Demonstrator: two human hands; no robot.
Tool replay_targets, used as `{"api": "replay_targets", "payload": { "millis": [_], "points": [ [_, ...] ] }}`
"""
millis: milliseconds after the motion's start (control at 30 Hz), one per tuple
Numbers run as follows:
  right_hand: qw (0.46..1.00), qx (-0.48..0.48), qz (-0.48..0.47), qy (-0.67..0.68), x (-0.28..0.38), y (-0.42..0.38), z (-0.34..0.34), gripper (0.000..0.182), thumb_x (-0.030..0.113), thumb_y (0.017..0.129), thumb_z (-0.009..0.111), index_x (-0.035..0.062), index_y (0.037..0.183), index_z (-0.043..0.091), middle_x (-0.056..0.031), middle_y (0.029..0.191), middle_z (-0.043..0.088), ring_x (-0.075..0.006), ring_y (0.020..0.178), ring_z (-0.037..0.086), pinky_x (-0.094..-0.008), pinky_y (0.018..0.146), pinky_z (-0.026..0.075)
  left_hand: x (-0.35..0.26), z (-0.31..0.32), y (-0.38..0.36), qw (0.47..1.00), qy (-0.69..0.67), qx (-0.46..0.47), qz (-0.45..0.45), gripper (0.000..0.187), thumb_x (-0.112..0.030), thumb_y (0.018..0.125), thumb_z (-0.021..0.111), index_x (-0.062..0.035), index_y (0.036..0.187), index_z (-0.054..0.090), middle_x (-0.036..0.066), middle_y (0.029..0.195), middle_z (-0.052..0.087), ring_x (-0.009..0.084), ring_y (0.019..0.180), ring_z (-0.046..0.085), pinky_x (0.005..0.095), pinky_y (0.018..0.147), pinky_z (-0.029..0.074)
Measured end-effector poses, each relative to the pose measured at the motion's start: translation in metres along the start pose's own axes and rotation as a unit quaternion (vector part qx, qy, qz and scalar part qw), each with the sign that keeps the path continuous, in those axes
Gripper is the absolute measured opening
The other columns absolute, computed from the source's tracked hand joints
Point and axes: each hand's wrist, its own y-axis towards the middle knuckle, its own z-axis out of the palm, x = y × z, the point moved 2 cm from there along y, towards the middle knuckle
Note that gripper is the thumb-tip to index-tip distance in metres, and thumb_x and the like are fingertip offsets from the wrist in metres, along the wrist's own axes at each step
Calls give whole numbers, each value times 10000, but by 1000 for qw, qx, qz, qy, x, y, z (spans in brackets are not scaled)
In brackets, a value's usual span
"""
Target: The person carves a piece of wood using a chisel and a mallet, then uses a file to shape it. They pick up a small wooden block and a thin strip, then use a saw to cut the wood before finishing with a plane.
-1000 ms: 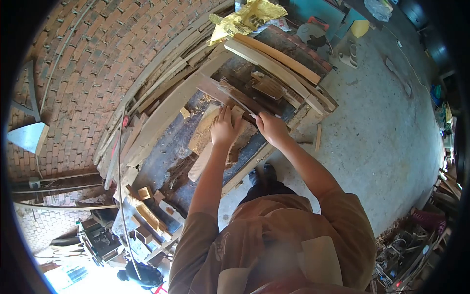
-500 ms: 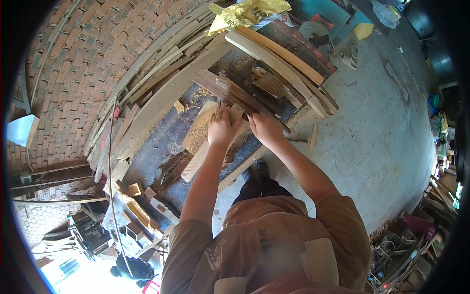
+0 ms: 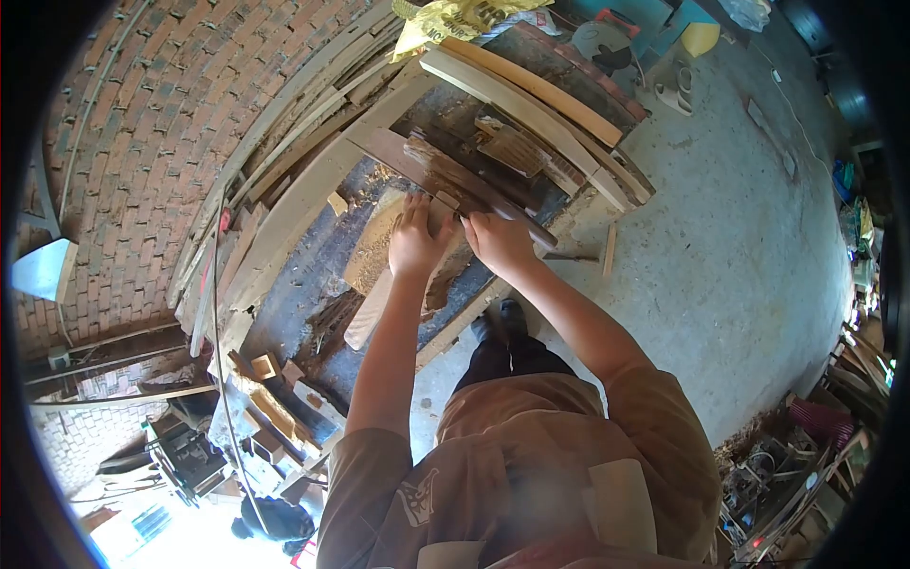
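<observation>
My left hand (image 3: 415, 239) rests on the workbench, its fingers and thumb around a small light wooden block (image 3: 446, 200). Close beside it, my right hand (image 3: 500, 245) is closed, its fingertips at the block's near end. A thin dark tip shows by those fingers; the rest of what they hold is hidden. Just beyond both hands lies a long dark plank (image 3: 393, 152) with a rough-barked strip on it. A pale board covered with sawdust (image 3: 374, 248) is under and left of my left hand, and a rounded light board (image 3: 365, 322) sticks out below my left forearm.
Long curved boards (image 3: 521, 90) lie across the bench's far side. More timber is stacked along the brick wall (image 3: 190, 114). A circular saw (image 3: 602, 45) and yellow sack (image 3: 445, 27) are at the back. Concrete floor (image 3: 720, 256) stretches to the right; another person (image 3: 275, 519) is at lower left.
The camera view has shifted slightly, so the bench and both hands appear a little further left and up. The hands keep nearly the same pose at the wooden block.
</observation>
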Motion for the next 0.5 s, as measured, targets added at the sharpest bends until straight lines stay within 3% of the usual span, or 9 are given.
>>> {"api": "replay_targets", "payload": {
  "millis": [233,500],
  "points": [
    [997,62,55,-10,7,3,-4,276,246,874,429,79,660,480,-98,500,523,-266,427,539,-364,389,435,2,5,-3,1000,16,-21,14,440,-319,750,609,18,1024,543,185,1152,517,306,1110,471,375,854,447],
    [995,83,30,-36,8,5,-9,262,246,861,444,80,666,503,-92,513,546,-243,441,568,-347,388,446,2,5,-3,997,53,-35,33,451,-331,759,608,24,1028,535,194,1154,511,313,1088,486,375,833,460]
  ]
}}
